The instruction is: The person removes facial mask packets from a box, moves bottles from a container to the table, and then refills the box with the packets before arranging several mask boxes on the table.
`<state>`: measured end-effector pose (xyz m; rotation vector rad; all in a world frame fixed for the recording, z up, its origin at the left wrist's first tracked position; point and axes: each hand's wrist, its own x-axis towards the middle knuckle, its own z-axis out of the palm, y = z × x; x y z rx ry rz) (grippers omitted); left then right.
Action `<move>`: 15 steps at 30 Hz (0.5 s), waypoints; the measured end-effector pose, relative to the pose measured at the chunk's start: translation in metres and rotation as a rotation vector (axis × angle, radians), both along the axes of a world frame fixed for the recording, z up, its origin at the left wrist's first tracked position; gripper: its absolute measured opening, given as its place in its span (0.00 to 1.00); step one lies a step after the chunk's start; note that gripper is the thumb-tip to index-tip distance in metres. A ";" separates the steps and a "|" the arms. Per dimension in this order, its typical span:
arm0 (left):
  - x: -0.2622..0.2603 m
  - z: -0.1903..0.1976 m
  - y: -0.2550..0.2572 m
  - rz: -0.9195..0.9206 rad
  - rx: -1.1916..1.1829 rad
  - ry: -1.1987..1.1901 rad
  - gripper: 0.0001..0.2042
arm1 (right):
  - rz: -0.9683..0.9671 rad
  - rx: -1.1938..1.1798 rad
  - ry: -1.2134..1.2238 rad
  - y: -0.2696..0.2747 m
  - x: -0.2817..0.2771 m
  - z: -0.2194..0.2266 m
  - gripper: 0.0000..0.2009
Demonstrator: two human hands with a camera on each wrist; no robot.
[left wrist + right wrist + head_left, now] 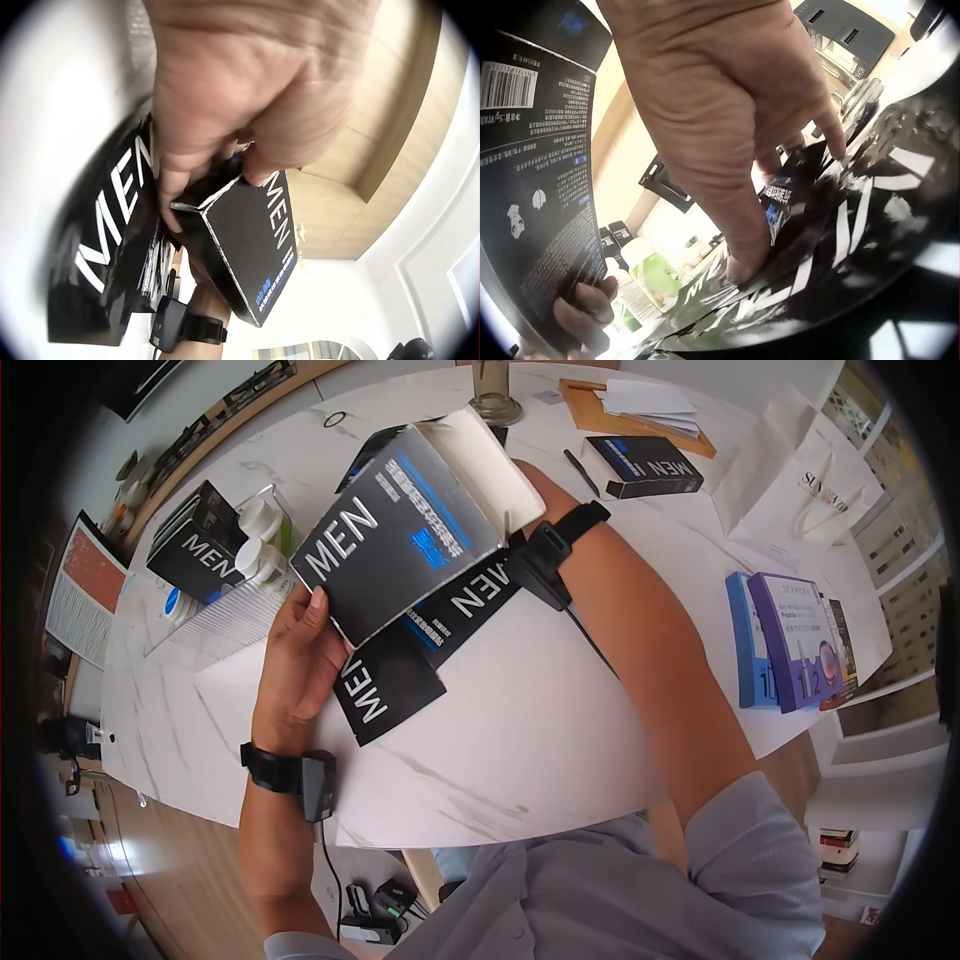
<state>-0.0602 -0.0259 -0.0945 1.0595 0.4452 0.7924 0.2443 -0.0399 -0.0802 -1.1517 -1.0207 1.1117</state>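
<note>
My left hand (300, 655) grips the lower left end of a black "MEN" carton (385, 540), thumb on its printed face. The carton is tilted above the table, its white-lined flap (500, 465) open toward the right. Flat black "MEN" sachets (390, 695) lie beneath it, overlapping one another. Behind the carton in the head view, most of my right hand is hidden. In the right wrist view, the right hand (712, 112) reaches down over the glossy sachets (840, 247), thumb and fingers bent round their edges.
Another "MEN" box (645, 465) lies at the back near a black pen (581, 472). To the left, a clear tray (215, 615) holds black boxes and white-capped bottles (262, 560). Purple and blue boxes (795, 640) and a white paper bag (800, 490) stand at right.
</note>
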 end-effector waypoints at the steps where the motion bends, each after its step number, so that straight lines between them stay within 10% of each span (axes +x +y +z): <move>1: 0.005 0.003 -0.005 0.020 -0.009 0.000 0.23 | -0.051 -0.065 0.017 -0.003 0.001 0.006 0.17; 6: 0.004 0.002 -0.005 0.026 -0.042 -0.004 0.21 | -0.072 -0.124 0.298 -0.015 -0.004 0.025 0.18; 9: -0.001 -0.002 0.003 0.015 -0.038 0.003 0.21 | -0.153 -0.165 -0.170 0.002 -0.007 0.045 0.15; 12: -0.002 -0.003 0.005 0.031 -0.044 0.011 0.21 | 0.176 0.541 -0.960 0.077 0.070 0.009 0.13; 15: 0.000 0.000 0.002 0.042 -0.046 0.002 0.22 | -0.243 0.372 -0.758 0.054 0.094 0.058 0.14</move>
